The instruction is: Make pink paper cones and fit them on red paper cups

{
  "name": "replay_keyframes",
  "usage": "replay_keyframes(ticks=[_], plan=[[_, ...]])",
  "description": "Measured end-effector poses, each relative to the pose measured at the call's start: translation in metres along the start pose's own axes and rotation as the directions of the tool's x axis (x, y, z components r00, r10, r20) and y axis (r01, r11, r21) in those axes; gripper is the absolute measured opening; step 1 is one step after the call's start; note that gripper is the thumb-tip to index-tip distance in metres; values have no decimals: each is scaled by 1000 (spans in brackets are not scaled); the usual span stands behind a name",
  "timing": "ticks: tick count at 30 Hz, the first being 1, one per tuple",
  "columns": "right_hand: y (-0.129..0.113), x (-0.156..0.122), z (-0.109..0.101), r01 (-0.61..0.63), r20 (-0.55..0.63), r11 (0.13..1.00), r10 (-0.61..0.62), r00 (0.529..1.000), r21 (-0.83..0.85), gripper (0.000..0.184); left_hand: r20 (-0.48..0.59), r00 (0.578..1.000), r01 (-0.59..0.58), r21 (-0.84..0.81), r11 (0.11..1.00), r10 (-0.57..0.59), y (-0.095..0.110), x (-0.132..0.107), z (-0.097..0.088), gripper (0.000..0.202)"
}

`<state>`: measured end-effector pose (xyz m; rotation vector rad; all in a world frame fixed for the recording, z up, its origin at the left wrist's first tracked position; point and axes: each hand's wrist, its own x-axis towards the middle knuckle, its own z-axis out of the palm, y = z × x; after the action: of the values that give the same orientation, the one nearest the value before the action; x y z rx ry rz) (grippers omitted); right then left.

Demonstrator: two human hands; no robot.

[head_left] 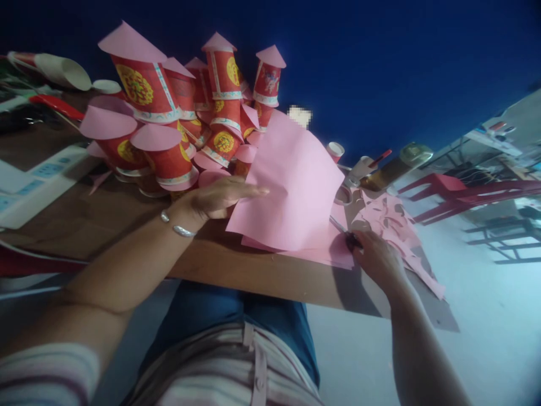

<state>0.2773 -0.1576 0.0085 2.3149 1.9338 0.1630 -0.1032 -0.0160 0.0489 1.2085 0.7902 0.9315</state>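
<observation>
My left grip (pixel 215 197) lies with fingers straight across the left edge of a pink paper sheet (pixel 296 186); cannot tell whether it pinches. My right grip (pixel 376 256) is closed around dark-handled scissors (pixel 352 241), beside the sheet's lower right. Sheet tilts up above flat pink paper (pixel 340 255) on the table (pixel 253 273). Offcuts (pixel 382 221) at right; cone-topped red cups (pixel 147 93) stacked at left.

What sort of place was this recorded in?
Probably a craft workspace, perhaps a small workshop: red cylinders with pink cone tops crowd the table, alongside pink paper sheets and a heap of pink paper scraps.
</observation>
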Motion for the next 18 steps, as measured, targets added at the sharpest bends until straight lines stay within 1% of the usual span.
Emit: replay_keyframes(ticks=[1, 2, 3, 4, 5, 6, 7, 8, 9, 10, 11, 12, 14, 15, 16, 18], plan=[[0, -1, 0, -12, -21, 1000, 12, 1000, 5, 41, 42, 998, 47, -46, 998, -45, -2, 1, 7, 9], [1, -2, 2, -32, -53, 999, 33, 998, 30, 39, 52, 997, 55, -75, 996, -51, -4, 1, 13, 9], [3, -5, 4, -57, -90, 995, 64, 994, 80, 38, 56, 997, 65, -111, 992, -60, -6, 2, 20, 16], [6, -8, 7, -83, -119, 983, 103, 988, 162, 37, 70, 992, 114, -209, 971, -101, -9, 3, 25, 21], [9, -13, 11, -105, -137, 955, 148, 979, 278, 37, 88, 987, 153, -286, 946, -133, -12, 4, 30, 23], [11, -19, 15, -115, -129, 899, 186, 974, 423, 37, 89, 985, 170, -344, 924, -148, -13, 5, 34, 25], [11, -28, 19, -111, -95, 800, 205, 974, 590, 39, 93, 982, 190, -393, 900, -166, -15, 5, 36, 25], [7, -38, 23, -83, -75, 648, 212, 974, 757, 42, 90, 980, 200, -421, 884, -179, -15, 4, 39, 25], [1, -51, 26, -34, -46, 468, 158, 986, 883, 44, 82, 978, 208, -440, 874, -191, -15, 4, 41, 25], [-10, -64, 28, 3, -44, 308, 124, 991, 951, 45, 75, 976, 218, -450, 866, -206, -14, 3, 43, 26], [-24, -79, 29, 14, -30, 182, 87, 996, 983, 47, 65, 973, 227, -456, 861, -222, -13, 2, 45, 26], [-41, -93, 29, 12, -15, 81, 40, 999, 997, 47, 54, 970, 235, -460, 856, -237, -13, 0, 47, 28], [-79, -117, 26, 14, -21, -97, -70, 997, 995, 50, 37, 964, 248, -468, 848, -262, -12, -1, 52, 30], [-99, -125, 24, 13, -34, -164, -127, 991, 986, 56, 28, 963, 249, -475, 844, -269, -12, -2, 55, 31], [-117, -130, 22, 7, -43, -213, -165, 985, 977, 59, 18, 961, 249, -485, 839, -275, -13, -2, 57, 31], [-147, -131, 17, -2, -41, -275, -149, 988, 961, 53, -8, 959, 241, -506, 828, -283, -16, -2, 62, 30]])
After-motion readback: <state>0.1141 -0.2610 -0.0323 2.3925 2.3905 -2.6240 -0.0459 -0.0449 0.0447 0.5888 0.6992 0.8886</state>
